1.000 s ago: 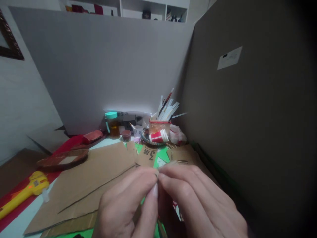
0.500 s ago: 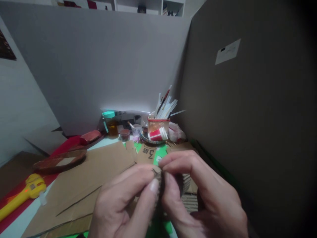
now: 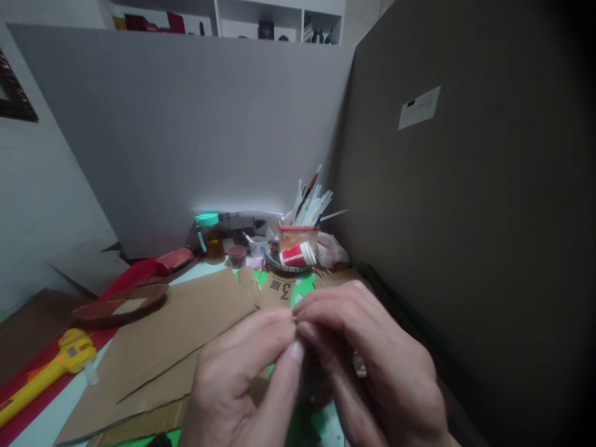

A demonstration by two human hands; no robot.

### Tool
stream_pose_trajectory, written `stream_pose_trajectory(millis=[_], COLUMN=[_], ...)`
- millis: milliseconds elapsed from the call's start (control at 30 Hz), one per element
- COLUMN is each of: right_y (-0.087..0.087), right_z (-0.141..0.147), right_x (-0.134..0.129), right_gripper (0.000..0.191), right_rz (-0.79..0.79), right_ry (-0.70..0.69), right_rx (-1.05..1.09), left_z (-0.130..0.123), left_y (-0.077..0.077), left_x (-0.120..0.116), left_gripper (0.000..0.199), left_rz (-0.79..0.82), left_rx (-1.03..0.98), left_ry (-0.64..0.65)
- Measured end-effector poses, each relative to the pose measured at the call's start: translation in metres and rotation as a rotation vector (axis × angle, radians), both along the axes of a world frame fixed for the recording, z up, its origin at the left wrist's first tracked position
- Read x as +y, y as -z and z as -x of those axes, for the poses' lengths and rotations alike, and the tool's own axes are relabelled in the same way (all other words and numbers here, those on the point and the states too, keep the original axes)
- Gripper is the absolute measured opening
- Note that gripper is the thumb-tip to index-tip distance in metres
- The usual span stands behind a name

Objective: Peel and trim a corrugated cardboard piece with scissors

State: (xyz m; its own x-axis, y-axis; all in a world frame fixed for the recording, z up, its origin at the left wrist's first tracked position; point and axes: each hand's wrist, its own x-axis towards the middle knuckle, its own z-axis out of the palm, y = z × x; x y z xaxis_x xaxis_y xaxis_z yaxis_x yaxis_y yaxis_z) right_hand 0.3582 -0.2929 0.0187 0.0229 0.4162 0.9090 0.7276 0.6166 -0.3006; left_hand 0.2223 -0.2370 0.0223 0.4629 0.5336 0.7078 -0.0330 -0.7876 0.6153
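My left hand (image 3: 244, 369) and my right hand (image 3: 377, 354) meet in front of me, thumbs and fingertips pinched together. Between them is a small corrugated cardboard piece, almost wholly hidden by the fingers now; its ridged edge showed a moment earlier. A bit of ridged cardboard (image 3: 359, 365) peeks out behind my right fingers; whether it belongs to the held piece I cannot tell. Under and left of my hands lies a large brown cardboard sheet (image 3: 186, 323) with a long slit. Farther left rests a yellow hot glue gun (image 3: 69, 354), its nozzle toward the sheet.
At the back stand a turquoise-lidded jar (image 3: 213, 242), a small round tub (image 3: 236, 256) and a basket of white sticks (image 3: 298, 236). A red-and-white paper cup (image 3: 297, 254) lies on its side before the basket. Grey panels (image 3: 419, 236) enclose the back and right.
My right fingers have closed in over the cardboard piece, hiding its ridged edge and moving slightly left. The view has tilted up a little.
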Motion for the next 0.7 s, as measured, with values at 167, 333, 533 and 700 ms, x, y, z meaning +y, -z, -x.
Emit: stream_pose_trajectory(millis=[167, 333, 533, 700], right_y=[-0.001, 0.001, 0.0, -0.009], right_z=[-0.001, -0.004, -0.005, -0.009], right_x=[0.001, 0.0, -0.002, -0.006], right_gripper=[0.014, 0.012, 0.01, 0.014], right_rz=[0.008, 0.035, 0.049, 0.006], right_ry=[0.084, 0.131, 0.188, 0.162], right_rx=[-0.08, -0.05, 0.008, 0.028], left_z=[-0.001, -0.003, -0.003, -0.001], left_y=[0.0, 0.001, -0.001, -0.003], left_x=[0.0, -0.001, -0.006, -0.004], left_gripper=[0.048, 0.041, 0.033, 0.03], left_rz=[0.038, 0.137, 0.273, 0.297], left_rx=[-0.011, 0.006, -0.067, -0.066], left_ry=[-0.01, 0.002, -0.055, -0.058])
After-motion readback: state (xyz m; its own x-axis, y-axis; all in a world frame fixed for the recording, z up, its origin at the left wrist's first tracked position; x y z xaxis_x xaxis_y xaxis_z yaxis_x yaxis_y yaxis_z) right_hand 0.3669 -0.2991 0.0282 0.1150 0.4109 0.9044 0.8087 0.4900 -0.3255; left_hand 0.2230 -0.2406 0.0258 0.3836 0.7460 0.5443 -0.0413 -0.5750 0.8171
